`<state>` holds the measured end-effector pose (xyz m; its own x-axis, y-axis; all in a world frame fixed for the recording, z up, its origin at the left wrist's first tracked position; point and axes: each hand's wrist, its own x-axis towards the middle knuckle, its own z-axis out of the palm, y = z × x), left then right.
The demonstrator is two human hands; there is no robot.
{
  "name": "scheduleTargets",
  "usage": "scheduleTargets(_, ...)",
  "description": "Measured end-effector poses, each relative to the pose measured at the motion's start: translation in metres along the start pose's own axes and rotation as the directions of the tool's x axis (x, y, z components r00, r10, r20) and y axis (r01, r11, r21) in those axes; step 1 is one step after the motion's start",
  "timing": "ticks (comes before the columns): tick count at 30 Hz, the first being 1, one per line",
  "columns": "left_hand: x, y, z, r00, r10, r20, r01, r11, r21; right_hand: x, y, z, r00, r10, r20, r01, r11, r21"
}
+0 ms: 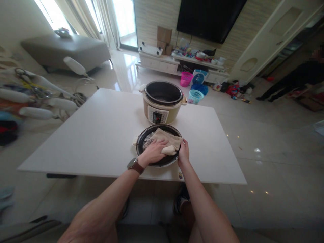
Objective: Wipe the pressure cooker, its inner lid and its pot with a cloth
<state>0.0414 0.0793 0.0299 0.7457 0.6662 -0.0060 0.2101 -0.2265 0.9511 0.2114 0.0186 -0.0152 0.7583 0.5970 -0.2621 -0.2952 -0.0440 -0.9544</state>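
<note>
A round dark cooker lid (141, 143) lies on the white table (101, 135) near its front edge. A beige cloth (168, 140) rests inside the lid. My left hand (153, 153), with a watch on its wrist, presses down on the cloth with fingers curled over it. My right hand (184, 153) grips the lid's right rim. Behind the lid stands an open beige pressure cooker (162, 101) with a dark inner pot and a control panel on its front.
A drying rack (37, 98) with clothes stands to the left of the table. A grey sofa (65, 50) is at the back left, a TV stand (177, 64) with clutter and plastic baskets (194, 96) behind. Another person (298, 81) stands at the far right.
</note>
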Motion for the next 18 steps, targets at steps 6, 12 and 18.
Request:
scheduleTargets(6, -0.014, 0.004, -0.034, 0.979, -0.203, 0.009, 0.200, 0.957, -0.211, 0.000, -0.003, 0.003, 0.999, 0.033, -0.039, -0.033, 0.999, 0.003)
scheduleTargets(12, -0.001, -0.005, -0.069, 0.858, -0.270, -0.436, -0.059, 0.792, -0.607, -0.001, -0.006, 0.003, 0.999, -0.007, -0.033, 0.006, 0.999, -0.032)
scheduleTargets(18, 0.001, -0.001, -0.070, 0.695, -0.046, -0.718, -0.271, 0.908, -0.320, -0.005, -0.008, 0.004, 0.999, -0.013, -0.048, 0.010, 0.998, -0.061)
